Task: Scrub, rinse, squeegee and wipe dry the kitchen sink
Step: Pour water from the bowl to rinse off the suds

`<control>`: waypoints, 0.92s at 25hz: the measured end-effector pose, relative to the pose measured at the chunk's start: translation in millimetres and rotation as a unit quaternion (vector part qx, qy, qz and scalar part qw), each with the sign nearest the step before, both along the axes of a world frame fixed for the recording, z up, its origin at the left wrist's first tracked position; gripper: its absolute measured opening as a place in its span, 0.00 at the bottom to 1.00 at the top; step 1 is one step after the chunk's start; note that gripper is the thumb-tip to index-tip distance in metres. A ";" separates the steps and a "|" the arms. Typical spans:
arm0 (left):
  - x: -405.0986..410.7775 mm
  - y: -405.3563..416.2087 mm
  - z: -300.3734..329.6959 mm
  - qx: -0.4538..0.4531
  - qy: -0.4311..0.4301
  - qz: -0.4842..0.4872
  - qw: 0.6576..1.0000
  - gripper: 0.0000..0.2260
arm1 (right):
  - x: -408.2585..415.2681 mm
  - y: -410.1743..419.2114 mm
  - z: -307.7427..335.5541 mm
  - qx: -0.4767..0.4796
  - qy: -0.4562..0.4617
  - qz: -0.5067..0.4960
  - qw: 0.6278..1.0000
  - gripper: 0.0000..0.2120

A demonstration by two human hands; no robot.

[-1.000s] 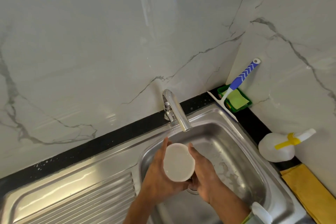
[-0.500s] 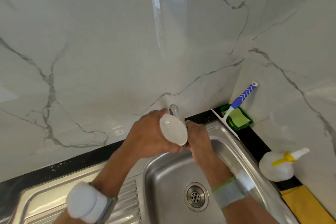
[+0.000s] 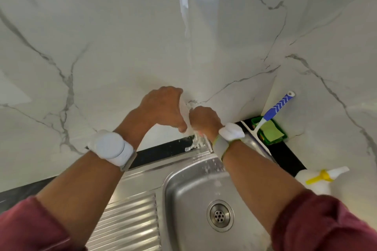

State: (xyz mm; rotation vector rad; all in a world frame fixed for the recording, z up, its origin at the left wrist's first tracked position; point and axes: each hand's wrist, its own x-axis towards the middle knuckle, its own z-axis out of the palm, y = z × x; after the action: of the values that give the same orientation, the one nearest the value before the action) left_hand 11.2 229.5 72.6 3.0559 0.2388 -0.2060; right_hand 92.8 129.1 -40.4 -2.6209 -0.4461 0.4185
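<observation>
A stainless steel kitchen sink (image 3: 183, 199) fills the lower centre of the frame, its round drain (image 3: 220, 215) near the bottom and a ribbed draining board (image 3: 130, 222) to the left. Above it, at the middle of the frame, two hands meet over the sink's back edge. The left hand (image 3: 163, 108) curls round a pale, rounded object, probably a cup, though only a sliver of it shows between the hands. The right hand (image 3: 205, 119) is clenched just beside it, over where the tap would stand; what it grips is hidden. Water (image 3: 195, 141) splashes below the hands onto the rim and runs down into the basin.

This looks like the rinsing step: water being poured over the tap area and the back rim. Next, the rest of the basin needs rinsing. Then comes the squeegee (image 3: 271, 112), which leans in the corner at right, its blue handle against the marble wall (image 3: 122, 47), resting on a green sponge holder (image 3: 271, 132). A white spray bottle (image 3: 314, 179) stands at the lower right.
</observation>
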 end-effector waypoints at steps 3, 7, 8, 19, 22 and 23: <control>1.7 1.6 -3.6 0.011 -0.012 -0.015 1.000 0.47 | -8.6 -17.7 -11.7 -0.009 -0.024 0.061 0.998 0.15; 3.6 -1.0 -8.1 0.018 -0.032 -0.013 0.999 0.48 | 18.0 -9.3 0.1 0.018 0.029 0.067 0.997 0.05; -1.3 0.3 -11.6 0.004 -0.047 -0.001 0.999 0.49 | 13.0 -12.8 -2.5 0.057 0.059 0.068 0.994 0.05; -91.2 -71.7 -197.1 -0.301 -0.010 0.114 0.947 0.56 | -117.3 -137.3 -128.6 0.413 0.514 -0.318 0.681 0.40; -85.6 -97.1 -219.5 -0.348 0.029 0.075 0.934 0.59 | -121.6 -133.7 -127.1 0.492 0.524 -0.378 0.584 0.40; -76.7 -97.3 -220.5 -0.358 0.056 0.060 0.930 0.57 | -117.9 -135.0 -128.2 0.507 0.513 -0.398 0.567 0.39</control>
State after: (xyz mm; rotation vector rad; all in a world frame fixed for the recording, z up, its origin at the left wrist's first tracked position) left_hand -65.5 132.2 -147.9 2.2987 0.2796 -0.3653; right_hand -25.1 -5.9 -168.6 -0.8997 0.7061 0.8781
